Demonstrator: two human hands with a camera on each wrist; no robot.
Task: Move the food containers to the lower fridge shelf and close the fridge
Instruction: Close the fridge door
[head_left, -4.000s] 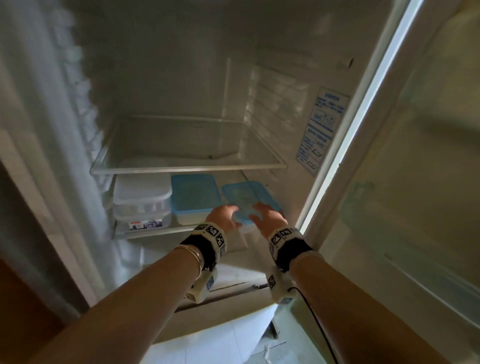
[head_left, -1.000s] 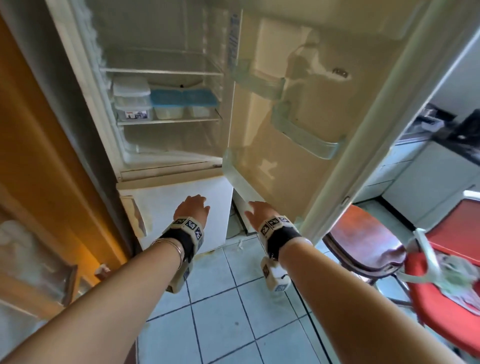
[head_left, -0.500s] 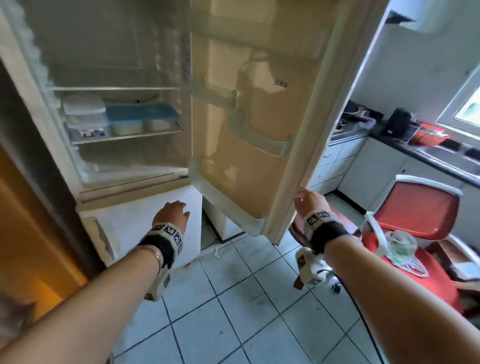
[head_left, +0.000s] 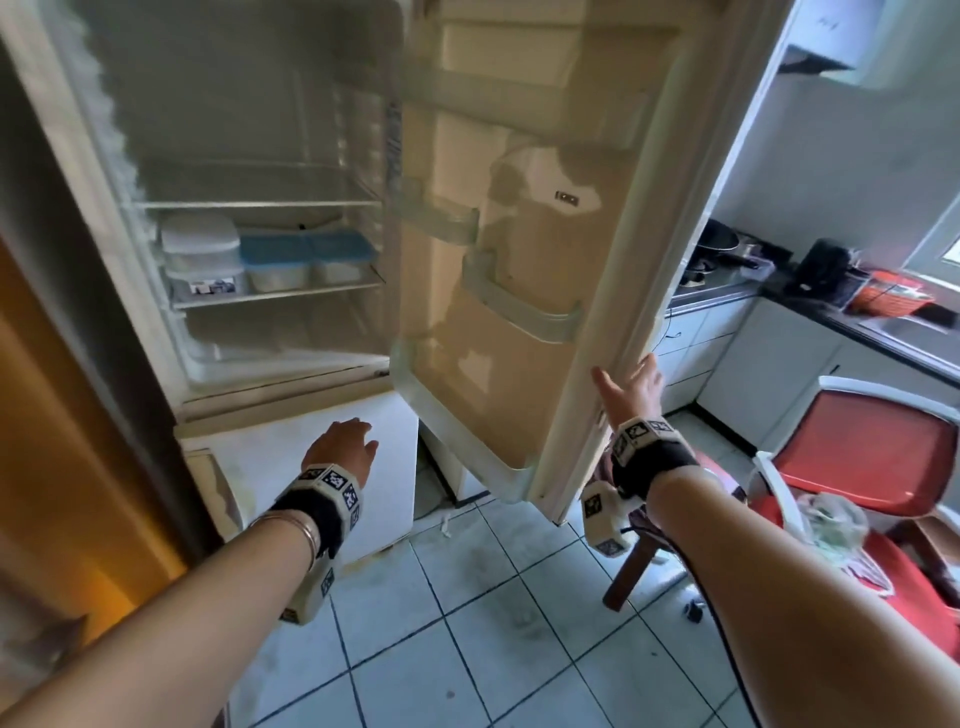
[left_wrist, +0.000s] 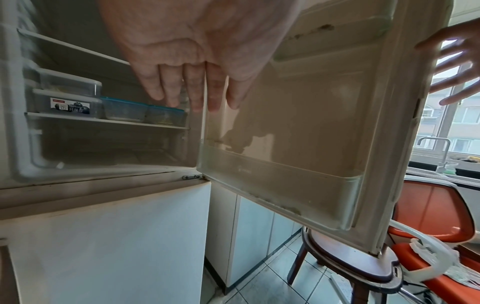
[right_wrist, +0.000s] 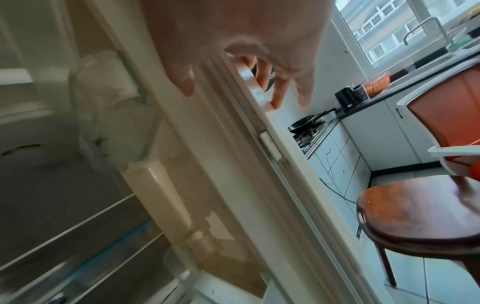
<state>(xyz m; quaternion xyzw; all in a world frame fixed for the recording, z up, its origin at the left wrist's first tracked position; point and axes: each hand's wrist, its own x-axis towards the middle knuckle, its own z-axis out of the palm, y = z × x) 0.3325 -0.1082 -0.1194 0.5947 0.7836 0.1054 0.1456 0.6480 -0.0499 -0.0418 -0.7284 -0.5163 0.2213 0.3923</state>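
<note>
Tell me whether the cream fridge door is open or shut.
Open. The cream fridge door stands swung wide, the shelves inside exposed, and the right hand touches its outer edge.

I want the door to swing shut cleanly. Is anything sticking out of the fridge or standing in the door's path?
Nothing visible does. The containers sit back on the lower shelf, inside the front edge. The left hand hangs open below the compartment, in front of the lower door, out of the swing. The right hand is on the door's outer edge.
</note>
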